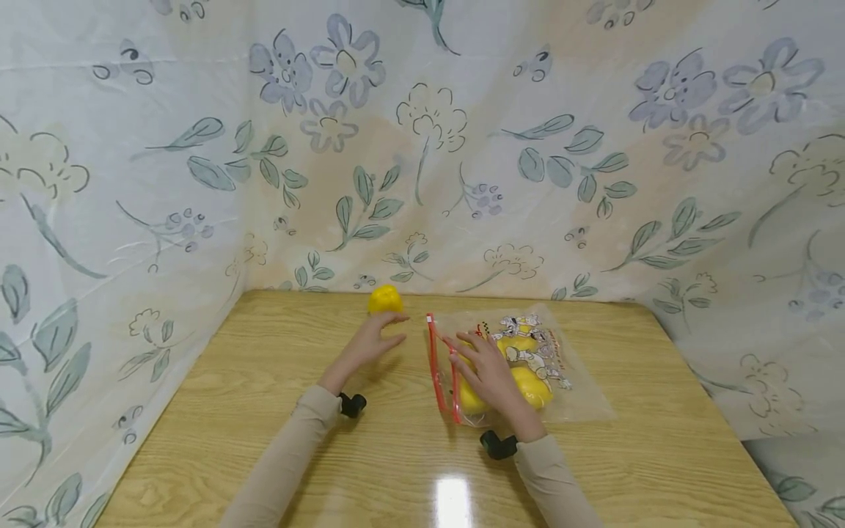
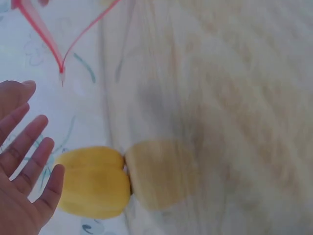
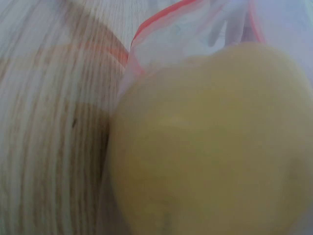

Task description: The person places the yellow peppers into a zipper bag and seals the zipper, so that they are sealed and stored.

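A yellow bell pepper [image 1: 385,298] stands at the table's back edge. My left hand [image 1: 375,342] is just in front of it, fingers spread and nothing held; in the left wrist view the pepper [image 2: 95,183] shows beside the fingertips. On the right lies a clear zip bag [image 1: 577,400] with red closure strips and printed cartoon figures. Several yellow peppers [image 1: 531,387] fill it, one large and close in the right wrist view [image 3: 210,147]. My right hand [image 1: 491,372] reaches over the bag and holds the upper red strip at its fingertips, the mouth parted.
The wood-grain table [image 1: 244,418] carries everything, with a bright light reflection near its front. A flower-printed cloth [image 1: 455,169] hangs close behind the table and along both sides. Dark wrist cameras [image 1: 353,405] sit below each hand.
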The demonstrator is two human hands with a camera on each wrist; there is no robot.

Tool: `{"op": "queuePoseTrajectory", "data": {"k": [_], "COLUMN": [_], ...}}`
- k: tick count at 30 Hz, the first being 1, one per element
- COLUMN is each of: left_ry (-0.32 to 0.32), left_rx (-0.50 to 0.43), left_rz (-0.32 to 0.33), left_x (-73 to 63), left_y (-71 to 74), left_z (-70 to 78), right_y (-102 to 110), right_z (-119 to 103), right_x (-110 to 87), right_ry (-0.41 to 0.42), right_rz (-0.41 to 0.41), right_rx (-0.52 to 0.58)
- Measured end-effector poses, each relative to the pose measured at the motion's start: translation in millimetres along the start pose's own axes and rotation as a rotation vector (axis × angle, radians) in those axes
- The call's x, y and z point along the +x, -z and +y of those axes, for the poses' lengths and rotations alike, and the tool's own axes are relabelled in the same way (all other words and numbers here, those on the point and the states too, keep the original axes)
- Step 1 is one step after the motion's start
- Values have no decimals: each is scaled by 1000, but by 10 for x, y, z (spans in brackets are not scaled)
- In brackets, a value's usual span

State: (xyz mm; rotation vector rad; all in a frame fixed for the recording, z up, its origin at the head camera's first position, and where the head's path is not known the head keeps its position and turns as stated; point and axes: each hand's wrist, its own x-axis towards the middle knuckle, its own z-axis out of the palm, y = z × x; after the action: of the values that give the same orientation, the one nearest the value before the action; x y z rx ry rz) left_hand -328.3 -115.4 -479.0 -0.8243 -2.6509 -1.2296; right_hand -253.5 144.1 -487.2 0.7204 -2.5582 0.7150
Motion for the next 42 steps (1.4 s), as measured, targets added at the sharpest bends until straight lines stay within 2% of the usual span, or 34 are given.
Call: {"op": "queuePoseTrajectory", "data": {"k": [7,13,18,25,31,38,42], "left_ry": [-54,-118,-140,-124,-143,-60,-15], "left_rx": [123,171,189,224,216,206,259], "left_rz": [20,77,91,79,105,55,31], "left_x": [69,166,260,359,392,446,486], "left_y": [114,165,191,208,236,278,282], "left_z": [-30,-69,-87,-145,-192,-219,-243], "right_y": [6,17,21,5,-1,-1,-1], "right_z": [-8,-24,-26,-11,-5,-12,-16], "right_x": [0,-10,-15,-7,0,-5,-2], "right_ry": [-1,0,3,-3,1,-1,-1], "right_rz": [-1,3,8,2,2,3,8], "right_rx": [-8,-13,-8,-18,-12,-8,-11]}}
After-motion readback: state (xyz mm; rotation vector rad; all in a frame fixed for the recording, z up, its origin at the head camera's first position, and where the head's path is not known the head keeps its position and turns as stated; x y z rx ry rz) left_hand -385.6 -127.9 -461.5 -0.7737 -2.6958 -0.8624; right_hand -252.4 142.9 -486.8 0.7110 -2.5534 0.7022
